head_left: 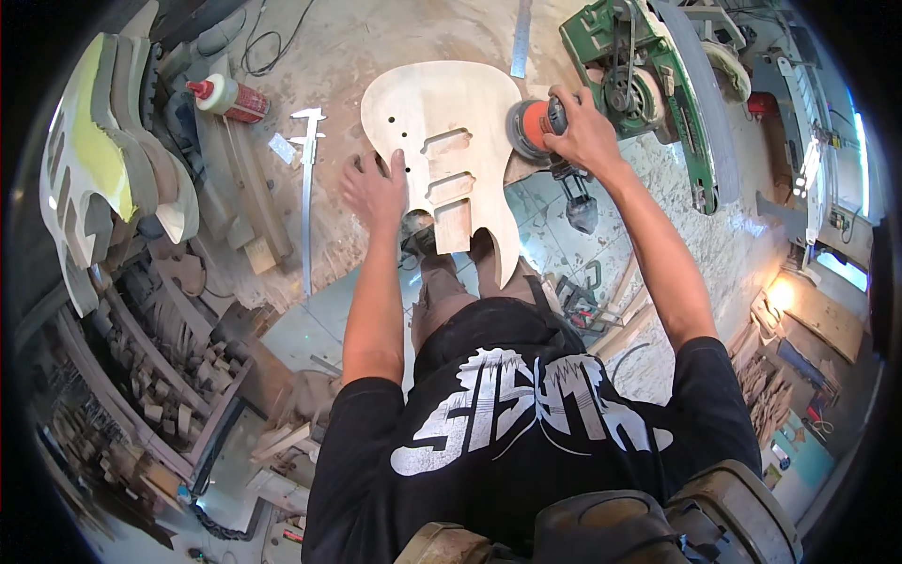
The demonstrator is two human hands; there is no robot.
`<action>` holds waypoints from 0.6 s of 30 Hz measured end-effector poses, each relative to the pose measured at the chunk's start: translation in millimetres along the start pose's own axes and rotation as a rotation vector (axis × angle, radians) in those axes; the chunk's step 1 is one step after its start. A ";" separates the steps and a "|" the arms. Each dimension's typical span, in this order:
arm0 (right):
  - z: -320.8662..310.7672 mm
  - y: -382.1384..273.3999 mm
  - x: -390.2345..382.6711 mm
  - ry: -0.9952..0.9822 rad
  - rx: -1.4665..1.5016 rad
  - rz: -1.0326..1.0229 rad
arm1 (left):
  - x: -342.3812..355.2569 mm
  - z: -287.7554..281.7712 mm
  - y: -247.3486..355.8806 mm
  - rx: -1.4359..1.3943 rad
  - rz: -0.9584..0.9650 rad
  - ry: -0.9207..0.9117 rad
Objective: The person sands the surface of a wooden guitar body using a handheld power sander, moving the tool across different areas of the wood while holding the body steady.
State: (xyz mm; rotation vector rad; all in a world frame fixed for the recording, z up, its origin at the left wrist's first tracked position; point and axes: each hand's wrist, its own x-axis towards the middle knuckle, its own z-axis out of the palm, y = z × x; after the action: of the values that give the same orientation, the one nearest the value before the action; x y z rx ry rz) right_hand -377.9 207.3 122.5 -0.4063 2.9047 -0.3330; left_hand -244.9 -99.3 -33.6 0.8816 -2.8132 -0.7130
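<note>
A pale wooden electric guitar body lies on the workbench, its horns toward me. Routed pockets and several small dark holes show in its face. My right hand is wrapped round the top of an orange and black orbital sander, whose round pad meets the body's right edge. Part of the pad's contact is hidden. At the body's left waist rests my left hand, fingers spread, with the thumb over the wood and the other fingers beside the edge. A dust canister hangs below the sander.
Left of the body lie a caliper, a glue bottle and wood strips. More shaped guitar bodies stand far left. A green belt machine is at the right, with a steel ruler at the back. Offcuts fill lower-left racks.
</note>
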 end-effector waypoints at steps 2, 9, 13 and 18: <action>-2.0 -4.8 6.2 0.003 0.010 0.003 | 0.1 0.9 -2.4 0.009 0.000 0.003; -2.1 -52.2 20.3 -0.102 -0.031 -0.183 | -0.8 1.0 -4.6 0.010 0.006 -0.004; -0.9 -33.5 33.7 0.025 -0.006 -0.114 | 1.8 -0.1 -3.4 0.007 0.015 0.008; -7.9 -12.6 52.4 0.037 0.035 -0.092 | 0.6 -2.0 0.9 -0.007 -0.003 -0.019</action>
State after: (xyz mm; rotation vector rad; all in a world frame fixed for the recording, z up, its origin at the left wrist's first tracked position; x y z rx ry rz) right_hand -426.0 181.8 125.1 -0.5348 2.9176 -0.4093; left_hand -245.4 -99.8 -31.5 0.8826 -2.8251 -0.7353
